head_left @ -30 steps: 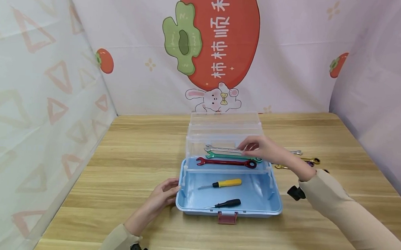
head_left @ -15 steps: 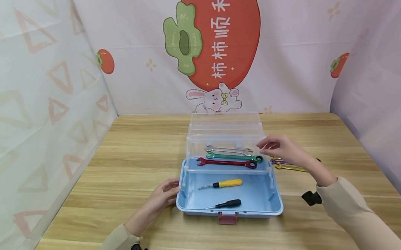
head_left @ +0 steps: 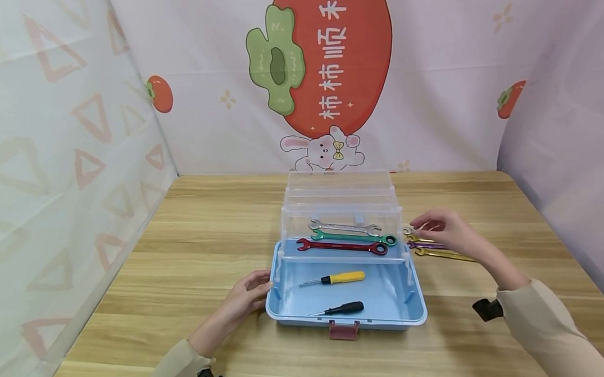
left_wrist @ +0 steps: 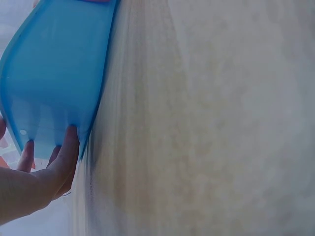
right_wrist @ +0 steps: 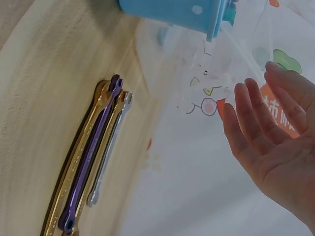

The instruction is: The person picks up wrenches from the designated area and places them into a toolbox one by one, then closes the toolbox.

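Silver wrench (right_wrist: 111,147) beneath the right fingers and apart from them; purple wrench (right_wrist: 92,147) and two gold wrenches (right_wrist: 78,147) alongside it on the bench (head_left: 193,234). Expected handling: stiff, modest weight, smooth and so a little slippery, hard to damage. Suggested hold: pinch across mid-shank, keeping clear of the adjacent gold one. Right hand (head_left: 444,228): fingers loosely bent, thumb apart from them, nothing between; hand above the wrenches, forearm (head_left: 496,265) reaching in from the near right. Left hand (head_left: 251,293): fingers spread against the end wall of the blue plastic toolbox (head_left: 385,296), pinching nothing visible.
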Motion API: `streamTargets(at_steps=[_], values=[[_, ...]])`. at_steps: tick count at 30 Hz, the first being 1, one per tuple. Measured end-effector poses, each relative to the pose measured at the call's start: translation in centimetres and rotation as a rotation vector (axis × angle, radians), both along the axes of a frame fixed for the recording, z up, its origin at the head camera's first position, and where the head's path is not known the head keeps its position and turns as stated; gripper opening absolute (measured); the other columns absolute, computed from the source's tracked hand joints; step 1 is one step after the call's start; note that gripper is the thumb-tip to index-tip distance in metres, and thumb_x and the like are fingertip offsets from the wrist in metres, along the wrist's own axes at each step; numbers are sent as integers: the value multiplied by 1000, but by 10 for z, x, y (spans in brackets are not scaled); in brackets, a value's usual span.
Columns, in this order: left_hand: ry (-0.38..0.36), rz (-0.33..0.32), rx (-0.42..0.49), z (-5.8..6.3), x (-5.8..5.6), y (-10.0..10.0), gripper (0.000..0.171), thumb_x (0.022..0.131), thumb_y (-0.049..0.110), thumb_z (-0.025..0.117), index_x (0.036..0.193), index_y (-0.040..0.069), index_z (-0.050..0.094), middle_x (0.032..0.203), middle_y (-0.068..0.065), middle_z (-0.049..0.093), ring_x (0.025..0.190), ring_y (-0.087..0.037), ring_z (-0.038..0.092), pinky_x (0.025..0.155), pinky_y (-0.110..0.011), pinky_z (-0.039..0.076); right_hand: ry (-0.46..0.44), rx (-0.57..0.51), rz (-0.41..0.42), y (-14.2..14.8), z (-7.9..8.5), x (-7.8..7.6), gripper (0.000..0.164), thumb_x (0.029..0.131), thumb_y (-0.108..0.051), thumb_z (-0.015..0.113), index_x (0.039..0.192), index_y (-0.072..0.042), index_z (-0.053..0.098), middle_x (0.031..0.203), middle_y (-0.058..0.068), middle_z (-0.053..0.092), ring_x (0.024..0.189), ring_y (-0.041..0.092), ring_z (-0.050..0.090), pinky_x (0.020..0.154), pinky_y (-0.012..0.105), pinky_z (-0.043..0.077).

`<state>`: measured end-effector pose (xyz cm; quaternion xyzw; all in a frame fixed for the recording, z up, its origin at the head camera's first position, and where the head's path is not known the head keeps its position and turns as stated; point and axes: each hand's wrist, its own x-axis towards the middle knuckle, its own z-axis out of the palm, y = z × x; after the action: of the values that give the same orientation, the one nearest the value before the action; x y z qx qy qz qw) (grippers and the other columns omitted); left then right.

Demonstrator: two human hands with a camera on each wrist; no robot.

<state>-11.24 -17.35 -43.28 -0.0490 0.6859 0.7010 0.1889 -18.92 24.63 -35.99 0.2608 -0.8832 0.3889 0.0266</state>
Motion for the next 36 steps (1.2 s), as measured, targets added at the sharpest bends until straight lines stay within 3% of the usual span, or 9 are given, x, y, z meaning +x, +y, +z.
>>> streamTargets(at_steps=[10, 17, 25, 36], values=[[10, -8, -8, -1, 0, -1, 51, 86, 21, 58, 125, -6, 39, 120, -18, 48, 97, -16, 53, 81, -34, 47, -6, 67, -29, 16, -12, 2, 14, 79, -1, 63, 92, 4, 64, 89, 15, 64, 74, 6, 57, 63, 22, 49], [3, -2, -8, -3, -1, -1, 50, 85, 19, 57, 125, -6, 39, 119, -16, 48, 96, -16, 53, 80, -34, 47, -56, 136, -59, 26, -21, 3, 15, 79, 2, 61, 93, 7, 63, 91, 18, 64, 75, 10, 58, 66, 26, 50], [16, -17, -4, -4, 0, -1, 52, 86, 21, 57, 125, -7, 38, 120, -18, 47, 96, -15, 53, 80, -34, 47, -10, 188, -19, 36, -32, 2, 12, 73, 6, 64, 85, 4, 65, 79, 9, 64, 68, 6, 54, 57, 23, 48], [6, -2, -11, -3, -1, 0, 50, 86, 20, 57, 125, -6, 39, 120, -17, 48, 99, -16, 52, 81, -34, 47, -46, 279, -32, 44, -43, 0, 12, 70, 8, 64, 82, 4, 66, 76, 6, 62, 66, 12, 49, 55, 23, 43]])
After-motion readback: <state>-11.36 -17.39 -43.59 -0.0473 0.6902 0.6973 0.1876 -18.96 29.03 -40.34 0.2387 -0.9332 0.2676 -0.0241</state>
